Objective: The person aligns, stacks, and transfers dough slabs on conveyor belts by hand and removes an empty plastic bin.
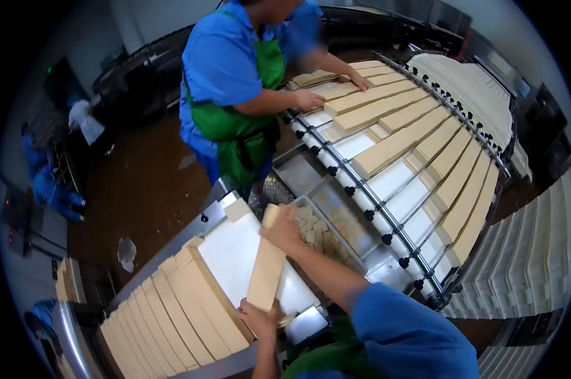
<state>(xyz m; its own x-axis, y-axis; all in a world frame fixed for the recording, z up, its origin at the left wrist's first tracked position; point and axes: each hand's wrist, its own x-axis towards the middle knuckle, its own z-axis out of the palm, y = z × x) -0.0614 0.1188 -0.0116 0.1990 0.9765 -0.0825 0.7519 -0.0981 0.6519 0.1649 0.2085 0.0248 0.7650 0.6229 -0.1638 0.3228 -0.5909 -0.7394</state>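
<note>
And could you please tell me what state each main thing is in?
Pale slab, held at both ends
Left hand, gripping its near end
Right hand, gripping its far end
Packed slabs, side by side on the nearer conveyor
Farther slabs, lying in lanes on the wider conveyor
Broken pieces, heaped

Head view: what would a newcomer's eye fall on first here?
Probably the fan of long pale strips at upper right, separated by metal rods. Next, near the centre, the pale slab gripped by the person's left hand and right hand. A co-worker's bright green apron stands out at upper middle.
</note>
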